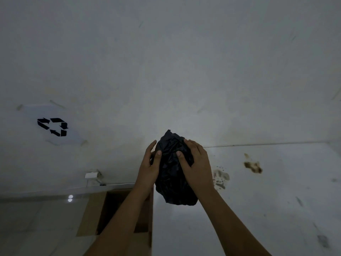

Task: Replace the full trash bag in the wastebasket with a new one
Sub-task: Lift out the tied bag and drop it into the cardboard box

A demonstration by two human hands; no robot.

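Head view, dim light. Both bare forearms reach forward and up from the bottom edge, meeting on a black trash bag (174, 174), crumpled into a rough lump and held in the air in front of a pale wall (166, 61). Left hand (150, 167): on the bag's left side, fingers extended and only slightly bent, thumb laid against the front of the plastic; it presses the side rather than closing around it. Right hand (195, 163): on the bag's upper right, fingers spread and curved over the top, thumb pressed into the front folds; it cups and holds the bag. The bag's pointed top sticks up above both hands, and its lower end hangs below the right wrist. Below and left of the bag stands an open cardboard box (145, 235), its dark interior facing up, partly covered by the left forearm; the bag is above and right of it, not inside it. On the wall at left is a paper sheet with a black recycling symbol (53, 126), taped at the corners. A small white fitting (91, 174) sits low on the wall. Brown stains (253, 165) mark the white surface to the right.
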